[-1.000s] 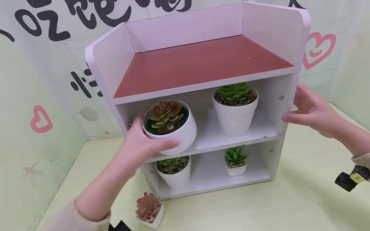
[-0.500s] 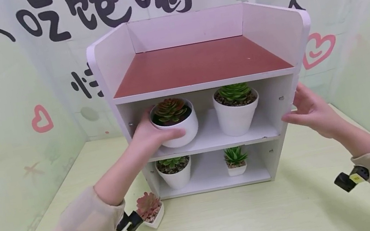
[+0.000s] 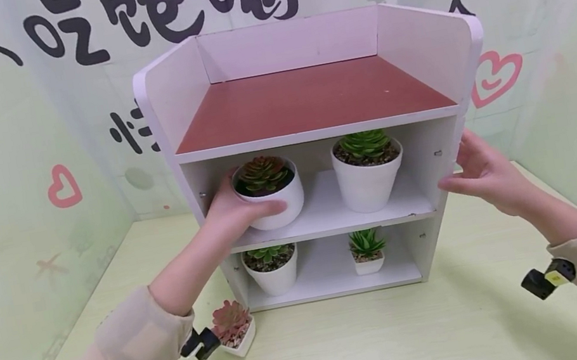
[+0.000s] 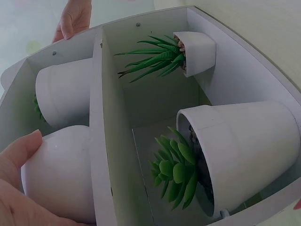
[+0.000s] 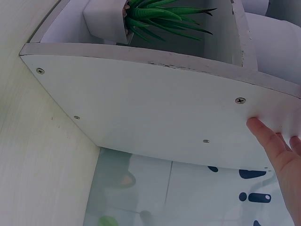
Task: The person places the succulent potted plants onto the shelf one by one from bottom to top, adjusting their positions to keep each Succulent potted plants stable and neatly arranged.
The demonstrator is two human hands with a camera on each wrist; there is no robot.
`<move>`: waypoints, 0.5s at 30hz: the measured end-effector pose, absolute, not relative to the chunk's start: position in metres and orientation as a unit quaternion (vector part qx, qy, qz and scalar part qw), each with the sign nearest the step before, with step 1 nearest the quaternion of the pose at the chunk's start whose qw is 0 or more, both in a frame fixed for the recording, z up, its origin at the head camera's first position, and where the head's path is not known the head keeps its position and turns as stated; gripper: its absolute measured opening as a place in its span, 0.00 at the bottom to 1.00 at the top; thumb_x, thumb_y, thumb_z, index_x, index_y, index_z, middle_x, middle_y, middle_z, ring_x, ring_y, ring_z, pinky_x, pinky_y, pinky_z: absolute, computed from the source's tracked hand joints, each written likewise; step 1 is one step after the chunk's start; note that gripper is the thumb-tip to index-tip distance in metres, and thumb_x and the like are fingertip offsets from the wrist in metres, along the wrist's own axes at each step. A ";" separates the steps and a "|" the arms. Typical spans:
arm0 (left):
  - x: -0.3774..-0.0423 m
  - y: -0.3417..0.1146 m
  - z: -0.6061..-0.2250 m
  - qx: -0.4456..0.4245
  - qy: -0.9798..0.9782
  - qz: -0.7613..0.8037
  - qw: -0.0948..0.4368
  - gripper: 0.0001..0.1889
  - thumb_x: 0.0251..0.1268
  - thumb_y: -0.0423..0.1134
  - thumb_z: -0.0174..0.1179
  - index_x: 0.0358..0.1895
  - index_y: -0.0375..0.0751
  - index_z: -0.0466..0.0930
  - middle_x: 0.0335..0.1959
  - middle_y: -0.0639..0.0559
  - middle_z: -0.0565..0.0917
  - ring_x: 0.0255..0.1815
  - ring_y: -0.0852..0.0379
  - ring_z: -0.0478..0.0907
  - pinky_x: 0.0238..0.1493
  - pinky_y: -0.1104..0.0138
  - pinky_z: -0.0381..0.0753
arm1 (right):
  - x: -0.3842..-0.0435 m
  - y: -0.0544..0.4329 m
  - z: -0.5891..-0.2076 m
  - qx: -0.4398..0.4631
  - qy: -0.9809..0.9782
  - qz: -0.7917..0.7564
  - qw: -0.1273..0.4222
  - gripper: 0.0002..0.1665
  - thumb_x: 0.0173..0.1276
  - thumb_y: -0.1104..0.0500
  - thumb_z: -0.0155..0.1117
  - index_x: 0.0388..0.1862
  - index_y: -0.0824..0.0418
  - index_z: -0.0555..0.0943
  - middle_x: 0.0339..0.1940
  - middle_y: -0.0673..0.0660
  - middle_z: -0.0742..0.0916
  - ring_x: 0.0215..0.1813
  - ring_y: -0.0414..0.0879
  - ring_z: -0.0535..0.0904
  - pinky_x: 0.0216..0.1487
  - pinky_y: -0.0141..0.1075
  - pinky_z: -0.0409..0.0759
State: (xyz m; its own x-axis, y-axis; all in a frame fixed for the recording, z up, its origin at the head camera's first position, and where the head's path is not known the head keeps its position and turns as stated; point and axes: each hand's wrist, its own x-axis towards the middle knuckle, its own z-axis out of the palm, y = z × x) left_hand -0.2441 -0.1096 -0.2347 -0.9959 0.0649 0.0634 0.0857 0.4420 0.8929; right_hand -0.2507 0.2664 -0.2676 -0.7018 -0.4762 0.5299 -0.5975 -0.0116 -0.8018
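My left hand grips a round white pot with a red-green succulent, at the left of the white shelf unit's middle level. The thumb lies across the pot's front, and the other fingers are hidden behind it. In the left wrist view the pot's base is right at the shelf board. My right hand rests its fingertips against the unit's outer right side, holding nothing. To the right of the gripped pot stands a taller white pot with a green succulent.
On the lower level are a white pot with a green succulent and a small square pot with a spiky plant. A pink succulent in a square pot sits tilted on the table, near my left wrist camera.
Over the last second my left hand has carried the round pot inward and slightly right onto the middle level; it barely shifts in the latest half second. My right hand stays in place.
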 end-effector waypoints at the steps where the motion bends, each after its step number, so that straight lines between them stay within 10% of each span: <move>1: -0.244 -0.110 -0.235 -0.043 -0.850 -0.525 0.009 0.50 0.44 0.39 0.70 0.69 0.39 0.46 0.64 0.43 0.63 0.64 0.49 0.60 0.66 0.58 0.60 | -0.251 0.267 -0.268 0.384 -0.702 0.598 0.050 0.49 0.56 0.83 0.51 0.73 0.57 0.49 0.63 0.50 0.70 0.60 0.40 0.70 0.49 0.29 0.78; 15: -0.243 -0.111 -0.233 -0.026 -0.856 -0.515 0.004 0.52 0.45 0.40 0.69 0.71 0.38 0.41 0.67 0.42 0.59 0.66 0.48 0.57 0.67 0.58 0.58 | -0.250 0.267 -0.270 0.379 -0.705 0.597 0.052 0.47 0.58 0.80 0.53 0.73 0.57 0.50 0.62 0.51 0.70 0.60 0.39 0.70 0.48 0.29 0.78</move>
State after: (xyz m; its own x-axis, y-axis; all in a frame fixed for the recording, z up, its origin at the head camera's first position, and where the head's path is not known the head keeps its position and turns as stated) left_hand -0.2433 -0.1112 -0.2335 -0.9987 0.0392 0.0340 0.0484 0.4672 0.8828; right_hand -0.2502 0.2672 -0.2695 -0.7068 -0.4728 0.5263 -0.5965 -0.0018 -0.8026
